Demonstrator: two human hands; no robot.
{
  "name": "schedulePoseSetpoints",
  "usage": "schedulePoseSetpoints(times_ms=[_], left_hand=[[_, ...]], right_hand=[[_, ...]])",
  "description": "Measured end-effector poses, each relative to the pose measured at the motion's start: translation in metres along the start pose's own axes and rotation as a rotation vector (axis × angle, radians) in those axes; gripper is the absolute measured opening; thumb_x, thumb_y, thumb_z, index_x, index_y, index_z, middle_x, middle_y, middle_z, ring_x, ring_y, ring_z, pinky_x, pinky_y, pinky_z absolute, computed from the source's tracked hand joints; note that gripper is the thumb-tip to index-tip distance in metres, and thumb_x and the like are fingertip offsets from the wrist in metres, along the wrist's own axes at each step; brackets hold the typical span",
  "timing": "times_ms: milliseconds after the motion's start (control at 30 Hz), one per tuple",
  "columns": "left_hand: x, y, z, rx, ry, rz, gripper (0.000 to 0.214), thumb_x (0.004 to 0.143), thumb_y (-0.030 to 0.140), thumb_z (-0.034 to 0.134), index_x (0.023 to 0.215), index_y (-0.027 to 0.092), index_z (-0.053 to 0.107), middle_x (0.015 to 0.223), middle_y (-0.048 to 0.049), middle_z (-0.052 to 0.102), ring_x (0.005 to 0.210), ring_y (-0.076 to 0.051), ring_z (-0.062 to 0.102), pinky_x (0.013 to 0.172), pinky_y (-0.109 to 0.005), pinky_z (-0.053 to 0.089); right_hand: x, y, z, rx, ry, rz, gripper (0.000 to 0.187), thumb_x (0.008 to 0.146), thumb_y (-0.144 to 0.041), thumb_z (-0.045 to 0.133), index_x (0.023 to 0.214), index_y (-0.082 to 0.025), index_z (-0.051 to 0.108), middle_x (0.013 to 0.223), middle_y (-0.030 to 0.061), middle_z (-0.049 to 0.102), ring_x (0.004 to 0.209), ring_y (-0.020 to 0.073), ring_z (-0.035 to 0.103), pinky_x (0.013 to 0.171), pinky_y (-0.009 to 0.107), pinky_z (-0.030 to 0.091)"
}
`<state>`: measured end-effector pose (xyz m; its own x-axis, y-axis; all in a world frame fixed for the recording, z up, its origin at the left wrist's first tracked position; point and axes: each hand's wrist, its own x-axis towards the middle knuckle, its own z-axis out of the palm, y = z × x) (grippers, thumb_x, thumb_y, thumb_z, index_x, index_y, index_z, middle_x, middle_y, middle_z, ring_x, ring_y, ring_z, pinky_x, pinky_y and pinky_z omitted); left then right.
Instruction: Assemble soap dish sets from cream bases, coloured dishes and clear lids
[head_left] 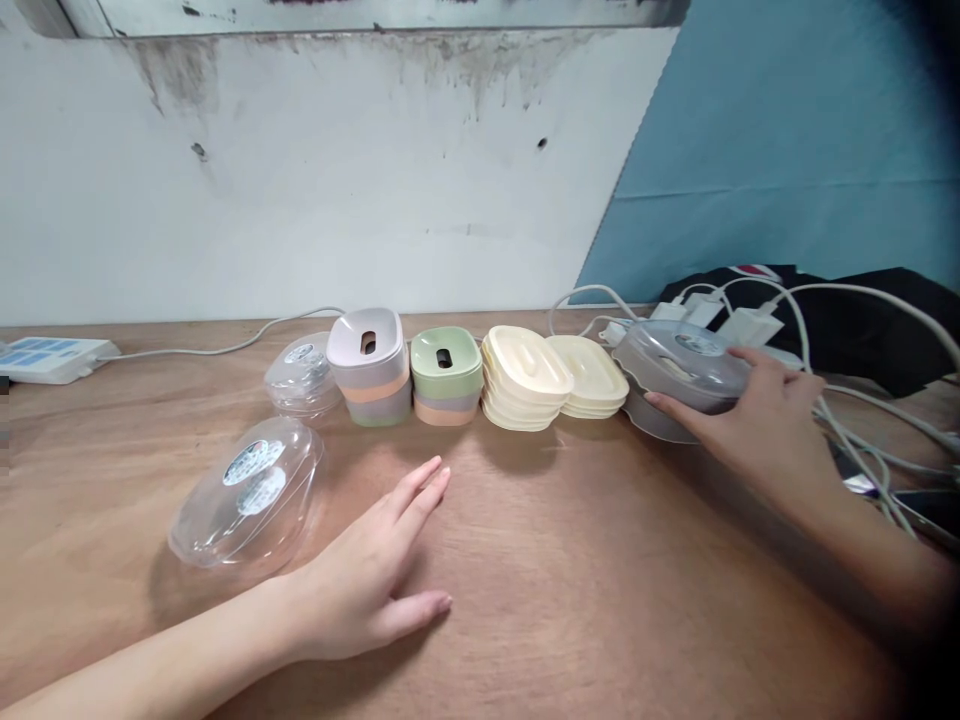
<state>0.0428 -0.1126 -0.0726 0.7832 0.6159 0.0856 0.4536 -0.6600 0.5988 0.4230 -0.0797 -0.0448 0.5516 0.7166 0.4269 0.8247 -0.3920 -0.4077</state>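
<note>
My left hand (375,575) is over the bare wood in front, fingers stretched out and thumb apart, holding nothing. At the right, my right hand (765,420) spans a clear plastic lid (679,355) with a round label, thumb at its front and fingers at its right side. The lid sits over greyish pieces whose full shape I cannot make out. To its left stand two stacks of cream lids (525,365), then a green-topped stack of containers (446,360) and a lilac-topped stack of containers (369,350), each top with a slot.
Nested clear plastic covers (251,500) with round labels lie left of my left hand, and more clear covers (301,372) stand behind them. A power strip (60,358) is at the far left. White chargers (750,325) and cables crowd the right, beside a black cloth (862,320).
</note>
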Motion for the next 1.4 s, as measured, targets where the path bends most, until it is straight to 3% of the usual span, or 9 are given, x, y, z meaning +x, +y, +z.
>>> schedulePoseSetpoints(times_ms=[133,200,300,333,367,433,500,600,1400], left_hand=[[-0.001,0.000,0.000,0.007,-0.002,-0.001,0.087,0.085,0.030,0.056,0.146,0.027,-0.005,0.154,-0.0119,0.004,0.139,-0.030,0.020,0.109,-0.049,0.029],[0.000,0.000,0.000,0.021,-0.008,-0.003,0.085,0.085,0.031,0.056,0.147,0.026,-0.003,0.155,-0.0119,0.003,0.139,-0.030,0.019,0.109,-0.048,0.029],[0.003,0.004,-0.003,0.093,-0.044,-0.009,0.075,0.087,0.035,0.053,0.147,0.021,0.010,0.154,-0.0132,0.009,0.140,-0.030,0.018,0.110,-0.049,0.027],[0.005,0.006,-0.004,0.132,-0.070,-0.015,0.070,0.088,0.037,0.051,0.147,0.019,0.016,0.154,-0.0138,0.013,0.140,-0.031,0.018,0.111,-0.051,0.024],[0.006,0.007,-0.005,0.170,-0.102,-0.019,0.067,0.089,0.039,0.050,0.146,0.017,0.021,0.153,-0.0143,0.016,0.140,-0.031,0.017,0.112,-0.052,0.021],[0.009,0.011,-0.008,0.238,-0.165,-0.024,0.067,0.088,0.043,0.049,0.144,0.015,0.026,0.152,-0.0144,0.017,0.140,-0.032,0.015,0.112,-0.054,0.015],[0.011,0.013,-0.010,0.277,-0.203,-0.023,0.073,0.086,0.046,0.050,0.145,0.014,0.023,0.152,-0.0139,0.013,0.140,-0.032,0.012,0.112,-0.055,0.013],[0.012,0.014,-0.013,0.289,-0.213,-0.014,0.079,0.085,0.048,0.052,0.146,0.014,0.017,0.152,-0.0133,0.011,0.141,-0.030,0.010,0.113,-0.053,0.012],[0.012,0.007,-0.014,0.325,-0.195,0.037,0.069,0.090,0.048,0.046,0.145,0.014,0.022,0.152,-0.0122,0.014,0.141,-0.026,0.010,0.115,-0.046,0.012]], right_hand=[[0.003,0.001,0.000,0.030,0.042,-0.067,0.109,0.058,-0.061,0.071,0.141,-0.007,0.023,0.133,0.0339,0.030,0.127,0.0493,0.033,0.092,0.061,0.039],[-0.002,0.000,0.000,0.030,0.188,-0.260,0.107,0.061,-0.059,0.070,0.141,-0.006,0.023,0.138,0.0330,0.026,0.133,0.0495,0.021,0.100,0.064,0.028],[-0.026,-0.013,-0.001,0.120,0.335,-0.695,0.079,0.077,-0.044,0.062,0.142,-0.021,0.023,0.146,0.0196,0.022,0.139,0.0396,0.012,0.108,0.060,0.018],[-0.038,-0.019,-0.001,0.189,0.281,-0.822,0.074,0.081,-0.037,0.059,0.143,-0.027,0.019,0.147,0.0152,0.022,0.139,0.0351,0.016,0.109,0.057,0.021],[-0.051,-0.027,0.000,0.239,0.133,-0.922,0.072,0.084,-0.030,0.055,0.144,-0.030,0.014,0.149,0.0127,0.021,0.139,0.0318,0.018,0.110,0.056,0.022],[-0.076,-0.042,0.002,0.226,-0.265,-1.173,0.069,0.088,-0.029,0.048,0.146,-0.028,0.011,0.153,0.0122,0.014,0.141,0.0302,0.015,0.107,0.054,0.029],[-0.094,-0.057,0.005,0.145,-0.649,-1.343,0.066,0.091,-0.035,0.043,0.148,-0.025,0.011,0.154,0.0111,0.018,0.140,0.0292,0.017,0.108,0.054,0.029],[-0.103,-0.073,0.010,0.104,-0.853,-1.343,0.062,0.094,-0.039,0.037,0.148,-0.022,0.013,0.153,0.0107,0.021,0.140,0.0290,0.016,0.109,0.059,0.021],[-0.100,-0.075,0.012,0.182,-0.863,-1.267,0.055,0.094,-0.038,0.039,0.145,-0.023,0.025,0.152,0.0090,0.023,0.140,0.0286,0.017,0.109,0.059,0.021]])
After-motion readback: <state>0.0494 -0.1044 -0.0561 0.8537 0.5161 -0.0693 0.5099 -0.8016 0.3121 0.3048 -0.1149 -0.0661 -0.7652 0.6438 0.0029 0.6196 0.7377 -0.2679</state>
